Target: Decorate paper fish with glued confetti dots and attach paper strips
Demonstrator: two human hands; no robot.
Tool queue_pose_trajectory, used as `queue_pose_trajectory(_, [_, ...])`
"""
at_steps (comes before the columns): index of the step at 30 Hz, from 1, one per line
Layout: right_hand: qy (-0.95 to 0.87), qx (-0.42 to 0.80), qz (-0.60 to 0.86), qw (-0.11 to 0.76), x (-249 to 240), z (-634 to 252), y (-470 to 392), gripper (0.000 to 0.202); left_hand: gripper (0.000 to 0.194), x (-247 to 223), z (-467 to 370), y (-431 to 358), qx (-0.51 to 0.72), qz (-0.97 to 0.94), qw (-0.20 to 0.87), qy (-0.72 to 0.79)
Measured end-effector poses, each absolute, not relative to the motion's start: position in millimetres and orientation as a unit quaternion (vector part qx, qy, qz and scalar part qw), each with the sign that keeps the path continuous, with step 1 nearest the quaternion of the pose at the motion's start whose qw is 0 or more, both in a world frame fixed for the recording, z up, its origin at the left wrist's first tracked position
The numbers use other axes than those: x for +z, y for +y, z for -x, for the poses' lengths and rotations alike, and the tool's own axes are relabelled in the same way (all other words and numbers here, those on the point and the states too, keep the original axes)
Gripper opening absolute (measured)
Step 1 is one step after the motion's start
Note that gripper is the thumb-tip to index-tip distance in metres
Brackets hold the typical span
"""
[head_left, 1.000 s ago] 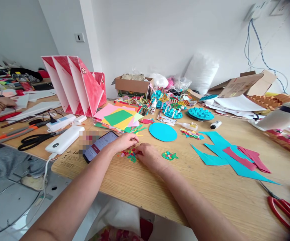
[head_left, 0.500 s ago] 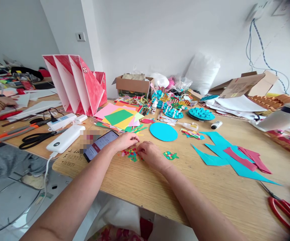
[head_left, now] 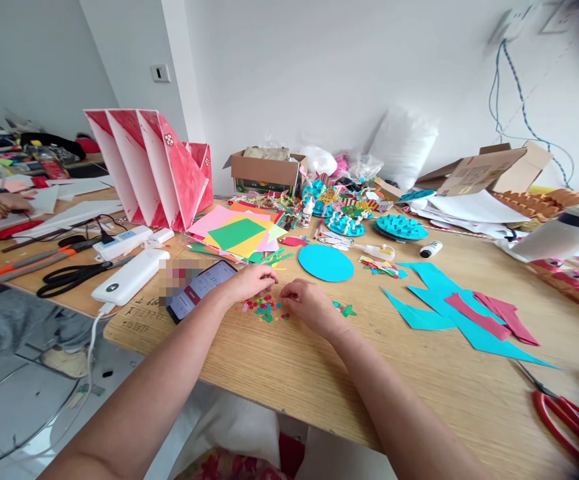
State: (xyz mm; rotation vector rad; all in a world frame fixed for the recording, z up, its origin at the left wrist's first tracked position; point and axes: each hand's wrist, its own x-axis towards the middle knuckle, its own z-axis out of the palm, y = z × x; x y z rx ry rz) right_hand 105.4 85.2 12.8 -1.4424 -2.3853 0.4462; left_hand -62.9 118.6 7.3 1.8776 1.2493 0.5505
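Small multicoloured paper dots [head_left: 264, 309] lie in a loose heap on the wooden table. Just behind the heap is my left hand [head_left: 255, 280], its fingers curled together; whatever is between them, if anything, is too small to make out. My right hand [head_left: 308, 305] is at the heap's right edge, thumb and forefinger pinched, and I cannot make out what they hold. Partly hidden by it is a green paper fish [head_left: 348, 310] with coloured dots on it. A blue paper circle [head_left: 326, 263] lies flat behind my right hand.
A phone [head_left: 197, 293] lies by my left forearm. Stacked coloured paper [head_left: 237, 233], a glue bottle [head_left: 380, 251] and blue craft pieces [head_left: 400, 227] stand further back. Blue paper scraps [head_left: 419, 312] and red-handled scissors [head_left: 564, 420] lie right. Another person's hand [head_left: 17, 205] is far left.
My right hand has moved slightly right, away from the heap of dots, and now covers more of the green fish. The left hand has stayed nearly still.
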Motion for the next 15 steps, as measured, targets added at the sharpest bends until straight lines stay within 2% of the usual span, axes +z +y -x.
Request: queue_pose_trajectory(15, [-0.849, 0.121, 0.5, 0.12, 9.0, -95.5, 84.0, 0.015, 0.021, 8.7, 58.2, 116.1, 0.208, -0.747, 0.388, 0.498])
